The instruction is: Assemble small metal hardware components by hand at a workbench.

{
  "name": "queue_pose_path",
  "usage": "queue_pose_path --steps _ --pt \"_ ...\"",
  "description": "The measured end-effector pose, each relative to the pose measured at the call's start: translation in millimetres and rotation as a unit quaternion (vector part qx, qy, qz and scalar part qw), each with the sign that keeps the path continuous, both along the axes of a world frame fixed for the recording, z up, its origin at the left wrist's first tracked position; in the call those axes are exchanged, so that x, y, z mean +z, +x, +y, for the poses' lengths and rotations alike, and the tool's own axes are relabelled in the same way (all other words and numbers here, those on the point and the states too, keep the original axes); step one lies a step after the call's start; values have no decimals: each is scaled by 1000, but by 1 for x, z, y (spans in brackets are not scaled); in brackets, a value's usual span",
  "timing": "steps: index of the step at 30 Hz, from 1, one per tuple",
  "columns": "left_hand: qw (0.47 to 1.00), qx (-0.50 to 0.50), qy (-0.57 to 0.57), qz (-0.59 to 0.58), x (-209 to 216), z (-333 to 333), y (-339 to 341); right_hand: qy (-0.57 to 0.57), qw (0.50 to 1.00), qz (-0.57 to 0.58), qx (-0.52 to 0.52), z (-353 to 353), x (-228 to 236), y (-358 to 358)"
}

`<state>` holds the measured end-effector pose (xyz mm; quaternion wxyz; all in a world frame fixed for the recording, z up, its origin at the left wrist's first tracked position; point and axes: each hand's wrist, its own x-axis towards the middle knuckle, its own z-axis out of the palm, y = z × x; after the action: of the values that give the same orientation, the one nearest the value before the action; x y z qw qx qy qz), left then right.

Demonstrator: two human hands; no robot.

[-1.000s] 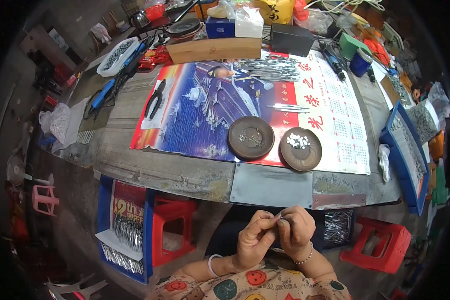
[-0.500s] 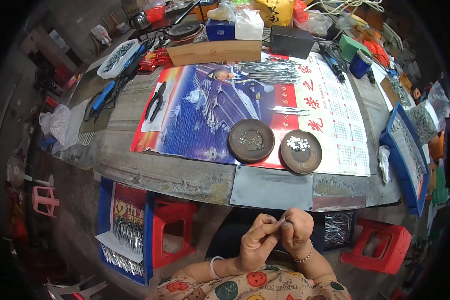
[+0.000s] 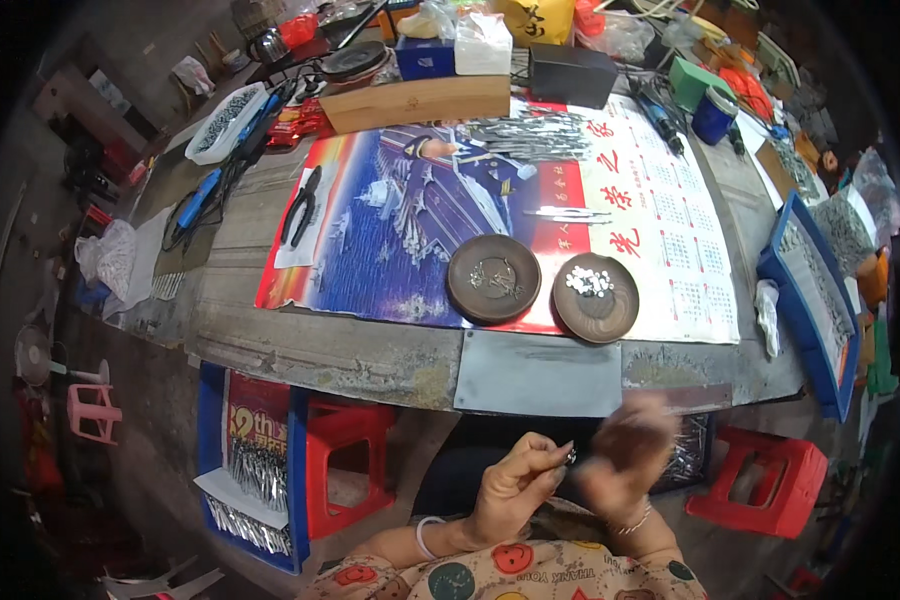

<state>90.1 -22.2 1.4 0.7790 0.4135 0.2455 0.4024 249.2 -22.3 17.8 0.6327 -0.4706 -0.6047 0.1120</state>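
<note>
My left hand (image 3: 520, 484) is closed in a pinch below the table's front edge. A tiny shiny metal piece (image 3: 570, 456) shows at its fingertips, too small to name more closely. To the right of it, my right hand (image 3: 630, 455) is apart from the left and smeared by motion, so its fingers cannot be read. Above the hands, two round brown dishes rest on a poster on the table. The left dish (image 3: 463, 302) holds thin small metal pins, and the right dish (image 3: 602, 325) holds small white and silvery bits.
Black pliers (image 3: 300, 208) lie on white paper at the left. Thin metal strips (image 3: 535, 135) are heaped at the back. Blue trays stand at the lower left (image 3: 213, 420) and right edge (image 3: 808, 300). Red stools (image 3: 760, 485) flank me. A grey plate (image 3: 538, 375) lies at the table's front edge.
My hands were together at the fingertips; now the right has moved away to the right and blurs. The left stays pinched, with a shiny piece now showing. The whole view has shifted slightly.
</note>
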Motion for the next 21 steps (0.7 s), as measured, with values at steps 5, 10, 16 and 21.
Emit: queue_pose_path --steps 5,10,16,21 --pt "1000 5 13 -14 -3 -2 0 -203 944 210 -152 4 -5 5" --pt "996 4 -38 -79 3 -1 0 -228 923 298 -85 12 -8 -1" --pt "995 60 -23 -73 3 5 5 -210 955 205 -48 13 -1 -4" --pt "997 30 -5 -67 0 5 3 -233 958 164 -32 7 3 -6"
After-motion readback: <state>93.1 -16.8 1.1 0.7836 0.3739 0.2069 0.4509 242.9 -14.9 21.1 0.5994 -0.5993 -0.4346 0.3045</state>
